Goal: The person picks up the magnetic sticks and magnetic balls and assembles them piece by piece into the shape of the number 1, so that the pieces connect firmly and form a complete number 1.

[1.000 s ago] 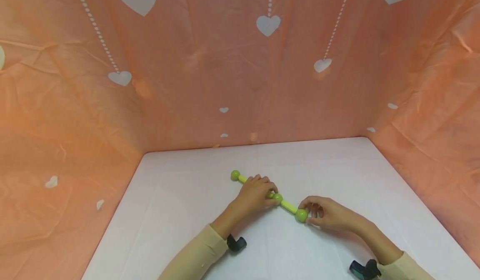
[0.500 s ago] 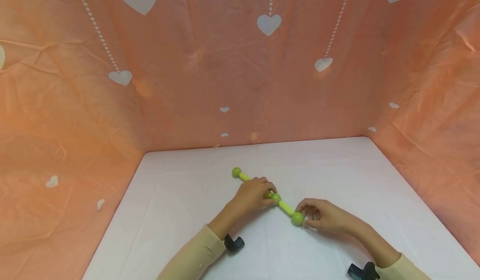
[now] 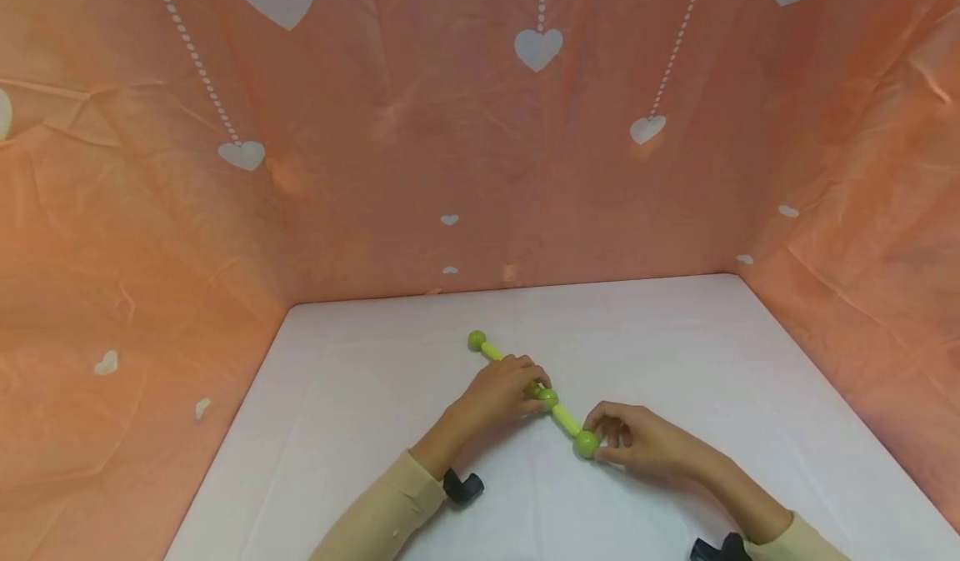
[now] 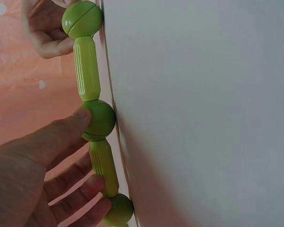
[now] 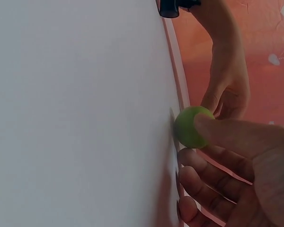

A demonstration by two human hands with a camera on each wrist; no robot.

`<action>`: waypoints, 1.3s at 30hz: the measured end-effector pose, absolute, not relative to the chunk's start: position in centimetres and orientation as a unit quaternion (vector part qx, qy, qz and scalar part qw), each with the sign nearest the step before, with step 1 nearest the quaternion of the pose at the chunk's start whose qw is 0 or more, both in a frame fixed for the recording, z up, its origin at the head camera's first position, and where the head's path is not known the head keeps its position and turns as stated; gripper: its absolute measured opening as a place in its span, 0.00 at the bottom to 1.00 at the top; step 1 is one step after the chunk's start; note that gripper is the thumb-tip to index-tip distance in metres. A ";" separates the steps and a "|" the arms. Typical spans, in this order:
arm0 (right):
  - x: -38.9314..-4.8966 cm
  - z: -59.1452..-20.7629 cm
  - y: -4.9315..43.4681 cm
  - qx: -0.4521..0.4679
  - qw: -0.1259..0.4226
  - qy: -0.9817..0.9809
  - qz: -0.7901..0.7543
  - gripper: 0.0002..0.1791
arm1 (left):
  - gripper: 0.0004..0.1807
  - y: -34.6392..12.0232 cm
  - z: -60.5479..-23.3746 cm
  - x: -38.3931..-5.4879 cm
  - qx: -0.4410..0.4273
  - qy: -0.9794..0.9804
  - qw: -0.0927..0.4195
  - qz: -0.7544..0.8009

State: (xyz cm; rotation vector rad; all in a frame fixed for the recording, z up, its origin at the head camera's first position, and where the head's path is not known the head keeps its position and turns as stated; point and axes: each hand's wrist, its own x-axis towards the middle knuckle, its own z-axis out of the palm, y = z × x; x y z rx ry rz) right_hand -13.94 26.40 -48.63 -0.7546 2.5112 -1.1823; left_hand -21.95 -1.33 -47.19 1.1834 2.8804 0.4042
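Note:
A chain of green balls joined by lighter yellow-green ribbed rods [image 3: 566,421] lies slantwise on the white table [image 3: 360,394]. My left hand [image 3: 501,393] grips it near the middle, thumb on an inner ball [image 4: 102,120] and fingers along the rod beside it [image 4: 104,165]. At the near right end, my right hand [image 3: 641,438] pinches the end ball [image 3: 586,444] between thumb and fingers. The far end ball [image 3: 477,341] pokes out beyond the left hand, which hides part of the chain.
Peach cloth [image 3: 495,169] with white hearts stands behind and on both sides of the table. Dark wrist-worn devices [image 3: 462,488] sit just above the tabletop on both forearms, below beige sleeves [image 3: 386,507].
The chain has swung to a steeper slant. Its near end moved left and closer with the right hand; the far end shifted slightly away and right. The left hand drifted slightly left.

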 end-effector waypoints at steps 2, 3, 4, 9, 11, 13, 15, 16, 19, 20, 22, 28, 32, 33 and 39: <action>-13.9 -48.7 26.2 -0.264 0.130 0.862 -0.412 0.15 | 0.16 -1.5 -47.0 -21.9 0.377 0.917 0.007 0.131; -13.9 -48.7 26.2 -0.267 0.128 0.861 -0.413 0.15 | 0.16 -1.5 -46.9 -21.9 0.377 0.917 0.010 0.131; -13.9 -48.8 26.1 -0.271 0.125 0.861 -0.413 0.15 | 0.16 -1.6 -46.9 -21.9 0.378 0.916 0.012 0.132; -13.7 -48.9 25.6 -0.286 0.116 0.856 -0.416 0.15 | 0.16 -1.9 -46.8 -22.0 0.383 0.914 0.020 0.134; -13.6 -48.8 25.3 -0.287 0.118 0.854 -0.418 0.15 | 0.15 -2.0 -46.8 -22.0 0.385 0.913 0.022 0.138; -13.6 -48.9 25.2 -0.287 0.121 0.852 -0.420 0.15 | 0.15 -2.1 -46.8 -22.0 0.386 0.911 0.024 0.141; -13.5 -48.9 25.0 -0.285 0.125 0.851 -0.422 0.15 | 0.15 -2.2 -46.8 -21.9 0.385 0.911 0.028 0.146; -13.5 -48.9 24.9 -0.287 0.125 0.851 -0.423 0.15 | 0.15 -2.2 -46.7 -21.9 0.386 0.910 0.030 0.148; -13.4 -49.0 24.7 -0.290 0.123 0.848 -0.426 0.15 | 0.16 -2.3 -46.7 -21.9 0.382 0.910 0.039 0.153; -13.4 -49.0 24.6 -0.291 0.122 0.847 -0.427 0.15 | 0.16 -2.3 -46.7 -21.9 0.381 0.910 0.042 0.155; -13.3 -49.1 24.4 -0.291 0.123 0.846 -0.429 0.15 | 0.16 -2.5 -46.8 -22.0 0.379 0.910 0.049 0.159; -13.3 -49.3 23.9 -0.290 0.130 0.844 -0.432 0.16 | 0.15 -2.8 -47.2 -22.3 0.383 0.906 0.056 0.173; -13.3 -49.3 23.6 -0.298 0.130 0.841 -0.433 0.15 | 0.14 -3.0 -47.2 -22.5 0.390 0.902 0.055 0.174; -13.3 -49.3 23.5 -0.299 0.130 0.841 -0.432 0.15 | 0.14 -3.1 -47.2 -22.5 0.390 0.902 0.057 0.175; -13.1 -49.3 22.9 -0.300 0.126 0.844 -0.426 0.16 | 0.14 -3.3 -47.1 -22.5 0.398 0.898 0.059 0.179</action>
